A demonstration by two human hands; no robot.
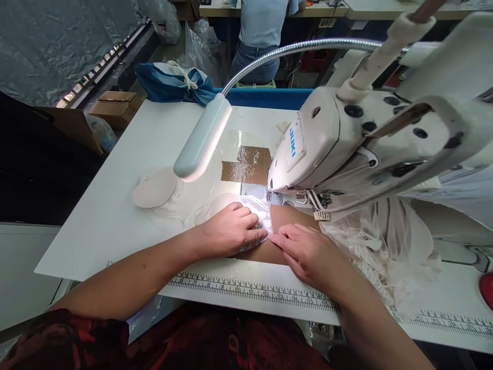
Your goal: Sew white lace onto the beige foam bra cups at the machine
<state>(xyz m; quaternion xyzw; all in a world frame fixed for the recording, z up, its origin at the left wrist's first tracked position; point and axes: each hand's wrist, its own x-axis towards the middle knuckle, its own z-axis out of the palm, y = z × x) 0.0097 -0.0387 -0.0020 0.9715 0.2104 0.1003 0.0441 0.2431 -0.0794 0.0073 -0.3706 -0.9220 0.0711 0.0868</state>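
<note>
My left hand lies on a white lace garment piece, fingers curled down and pressing it flat just in front of the sewing machine's needle area. My right hand rests beside it on a brown patch of the table, fingertips pinching the lace edge where the two hands meet. A padded cup of the garment lies to the left under the lamp.
A white sewing machine fills the right side, with a gooseneck lamp over the white table. More lace fabric hangs at the right. A printed ruler runs along the front edge. Another person sits at the far bench.
</note>
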